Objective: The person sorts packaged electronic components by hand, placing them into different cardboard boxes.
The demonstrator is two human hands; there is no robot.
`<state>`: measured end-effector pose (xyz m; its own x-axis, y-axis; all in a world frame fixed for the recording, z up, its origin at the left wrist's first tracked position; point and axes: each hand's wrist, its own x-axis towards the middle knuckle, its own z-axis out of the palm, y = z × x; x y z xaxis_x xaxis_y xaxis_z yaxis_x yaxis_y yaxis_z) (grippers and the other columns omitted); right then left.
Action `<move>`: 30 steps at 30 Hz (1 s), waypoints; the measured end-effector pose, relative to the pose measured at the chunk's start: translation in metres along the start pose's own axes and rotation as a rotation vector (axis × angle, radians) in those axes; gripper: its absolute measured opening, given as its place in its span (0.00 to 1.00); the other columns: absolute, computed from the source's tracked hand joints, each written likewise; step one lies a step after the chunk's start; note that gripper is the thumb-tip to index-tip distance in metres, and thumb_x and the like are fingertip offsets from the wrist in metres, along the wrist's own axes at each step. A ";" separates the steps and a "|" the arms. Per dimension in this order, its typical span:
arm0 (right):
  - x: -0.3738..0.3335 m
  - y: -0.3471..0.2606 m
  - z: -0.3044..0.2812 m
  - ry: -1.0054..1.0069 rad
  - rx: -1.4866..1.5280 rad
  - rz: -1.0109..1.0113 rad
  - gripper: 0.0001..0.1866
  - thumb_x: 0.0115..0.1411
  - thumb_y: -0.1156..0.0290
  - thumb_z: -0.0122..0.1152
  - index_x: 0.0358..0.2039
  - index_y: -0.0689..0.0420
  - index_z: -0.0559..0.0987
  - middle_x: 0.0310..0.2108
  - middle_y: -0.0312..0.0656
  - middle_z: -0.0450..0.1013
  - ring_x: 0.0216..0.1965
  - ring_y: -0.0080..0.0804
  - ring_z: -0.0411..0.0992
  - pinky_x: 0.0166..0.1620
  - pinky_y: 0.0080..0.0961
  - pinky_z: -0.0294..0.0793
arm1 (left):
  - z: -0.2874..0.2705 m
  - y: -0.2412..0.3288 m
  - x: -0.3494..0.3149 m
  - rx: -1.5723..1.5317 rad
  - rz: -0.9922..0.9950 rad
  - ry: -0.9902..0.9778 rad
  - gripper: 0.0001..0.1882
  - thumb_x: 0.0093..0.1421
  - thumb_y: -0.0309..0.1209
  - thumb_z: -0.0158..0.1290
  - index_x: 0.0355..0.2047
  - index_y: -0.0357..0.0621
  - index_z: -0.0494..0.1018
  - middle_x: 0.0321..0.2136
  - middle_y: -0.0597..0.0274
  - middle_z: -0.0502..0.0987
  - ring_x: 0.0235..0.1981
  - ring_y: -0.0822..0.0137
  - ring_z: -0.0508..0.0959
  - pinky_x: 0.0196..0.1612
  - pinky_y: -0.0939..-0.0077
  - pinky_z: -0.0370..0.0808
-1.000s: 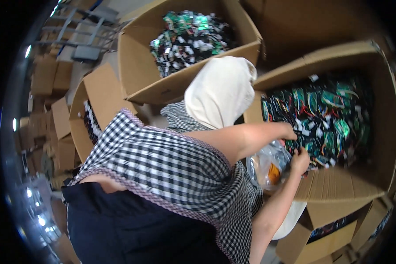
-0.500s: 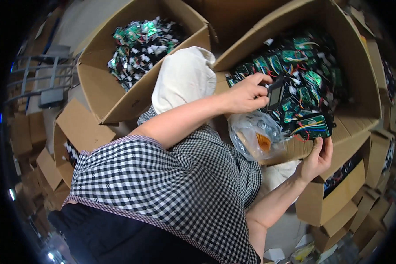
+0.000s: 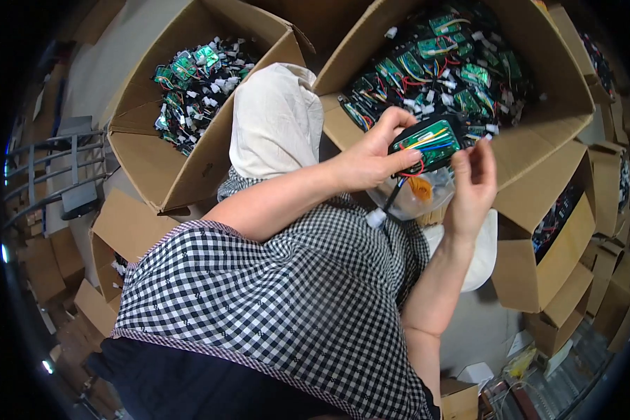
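Observation:
A green circuit board [image 3: 432, 142] in a black housing, with white, yellow, blue and red wires across it, is gripped by my left hand [image 3: 378, 155], thumb over its near edge. From it a dark cable runs down to a white connector plug [image 3: 376, 218] hanging over my lap. My right hand [image 3: 473, 183] is at the board's right edge, fingers curled toward the thumb. Whatever those fingertips pinch, if anything, is too small to make out. Beneath the board, partly covered, lies a clear plastic bag [image 3: 406, 201] with an orange roll [image 3: 420, 187] inside.
A large cardboard box [image 3: 539, 133] full of wired green boards stands ahead on the right. Another open box [image 3: 136, 126] of boards and white connectors is at the left. Smaller cartons [image 3: 532, 280] crowd the right side; a metal rack [image 3: 52, 168] stands far left.
The wired board has passed from my right hand to my left, moving left and up. The dark framed piece my left hand held is no longer separately visible. My right hand has risen.

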<state>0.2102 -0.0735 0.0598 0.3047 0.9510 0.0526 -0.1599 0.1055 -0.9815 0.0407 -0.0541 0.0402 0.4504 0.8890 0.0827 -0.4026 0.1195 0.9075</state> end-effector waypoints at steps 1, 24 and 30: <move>0.004 -0.011 0.004 0.056 0.087 -0.018 0.20 0.53 0.80 0.61 0.48 0.66 0.70 0.37 0.37 0.72 0.38 0.23 0.70 0.46 0.20 0.70 | 0.001 0.006 0.003 0.135 0.028 -0.055 0.22 0.59 0.28 0.52 0.49 0.40 0.54 0.40 0.64 0.65 0.44 0.75 0.67 0.44 0.80 0.68; -0.008 0.135 -0.086 -0.085 -1.054 0.106 0.08 0.48 0.72 0.62 0.31 0.57 0.79 0.27 0.44 0.76 0.23 0.36 0.74 0.30 0.27 0.73 | -0.031 -0.004 -0.002 -0.076 -0.425 0.176 0.21 0.62 0.41 0.47 0.50 0.46 0.56 0.34 0.49 0.77 0.16 0.80 0.67 0.17 0.89 0.65; -0.002 0.099 -0.084 0.027 -0.209 0.302 0.06 0.51 0.81 0.61 0.32 0.63 0.76 0.28 0.36 0.74 0.28 0.18 0.70 0.35 0.14 0.70 | -0.025 -0.005 -0.002 -0.318 -0.541 0.179 0.24 0.58 0.38 0.54 0.51 0.50 0.57 0.31 0.60 0.72 0.21 0.72 0.75 0.19 0.86 0.70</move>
<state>0.2726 -0.0897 -0.0532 0.2981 0.9219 -0.2476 -0.0522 -0.2432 -0.9686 0.0218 -0.0451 0.0253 0.5267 0.7235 -0.4463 -0.3854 0.6712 0.6332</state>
